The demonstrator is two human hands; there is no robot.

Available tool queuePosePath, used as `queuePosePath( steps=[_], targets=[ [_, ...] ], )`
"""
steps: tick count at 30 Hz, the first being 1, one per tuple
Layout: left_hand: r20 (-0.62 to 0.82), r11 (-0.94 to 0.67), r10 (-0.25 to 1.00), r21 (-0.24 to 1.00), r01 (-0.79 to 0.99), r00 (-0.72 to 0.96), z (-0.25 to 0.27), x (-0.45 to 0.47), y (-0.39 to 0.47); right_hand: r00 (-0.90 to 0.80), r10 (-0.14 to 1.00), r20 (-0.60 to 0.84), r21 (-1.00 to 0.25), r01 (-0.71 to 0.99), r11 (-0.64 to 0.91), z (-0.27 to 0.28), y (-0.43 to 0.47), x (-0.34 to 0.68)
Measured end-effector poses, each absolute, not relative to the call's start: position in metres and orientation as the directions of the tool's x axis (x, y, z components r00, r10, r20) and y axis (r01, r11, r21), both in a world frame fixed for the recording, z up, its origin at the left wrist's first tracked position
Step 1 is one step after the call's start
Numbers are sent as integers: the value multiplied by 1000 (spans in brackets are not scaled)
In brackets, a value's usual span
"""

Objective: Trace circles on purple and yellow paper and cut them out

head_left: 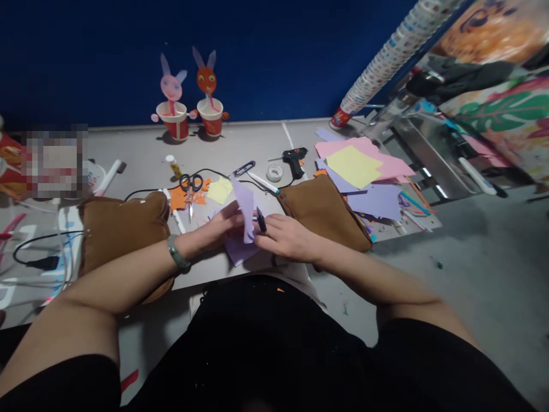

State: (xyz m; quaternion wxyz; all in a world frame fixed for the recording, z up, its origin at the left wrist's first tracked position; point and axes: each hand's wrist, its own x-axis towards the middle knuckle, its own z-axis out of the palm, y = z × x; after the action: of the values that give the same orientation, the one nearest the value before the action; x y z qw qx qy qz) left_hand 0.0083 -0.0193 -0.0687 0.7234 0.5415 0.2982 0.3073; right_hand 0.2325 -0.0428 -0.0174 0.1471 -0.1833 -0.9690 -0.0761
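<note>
My left hand [229, 220], below a green bangle, is closed on a sheet of purple paper [244, 206] that stands upright and curls over the table's front. Facing it, my right hand [285, 236] is closed around a black pen [261, 221], its tip pointing up and away beside the paper. Under both hands a second purple sheet [240, 252] lies flat. Scissors [191, 191] with black handles rest to the left, among orange paper scraps [178, 198] and a pale yellow piece [220, 190].
Brown cushions lie left [124, 229] and right [326, 206]. Behind are a glue gun [295, 160], a tape roll [274, 173], a glue stick [174, 166] and two rabbit-faced paper cups [175, 127]. Coloured sheets [354, 166] and a tall cup stack [386, 63] are at right.
</note>
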Motion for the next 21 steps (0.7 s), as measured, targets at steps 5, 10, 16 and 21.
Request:
queuePosePath(
  steps=[5, 10, 16, 21],
  targets=[
    [-238, 479, 794, 812, -333, 560, -59, 14, -13, -841, 386, 379, 16, 423, 906, -34, -36, 228],
    [-256, 472, 833, 791, -389, 490, -49, 9, -6, -834, 440, 334, 63, 485, 872, -36, -31, 237],
    [-261, 488, 846, 732, -476, 466, -48, 6, -1, -856, 384, 347, 266, 482, 835, -34, -21, 256],
    [-332, 538, 811, 745, -393, 481, -51, 5, 2, -838, 408, 362, 212, 500, 839, -31, -22, 268]
  ],
)
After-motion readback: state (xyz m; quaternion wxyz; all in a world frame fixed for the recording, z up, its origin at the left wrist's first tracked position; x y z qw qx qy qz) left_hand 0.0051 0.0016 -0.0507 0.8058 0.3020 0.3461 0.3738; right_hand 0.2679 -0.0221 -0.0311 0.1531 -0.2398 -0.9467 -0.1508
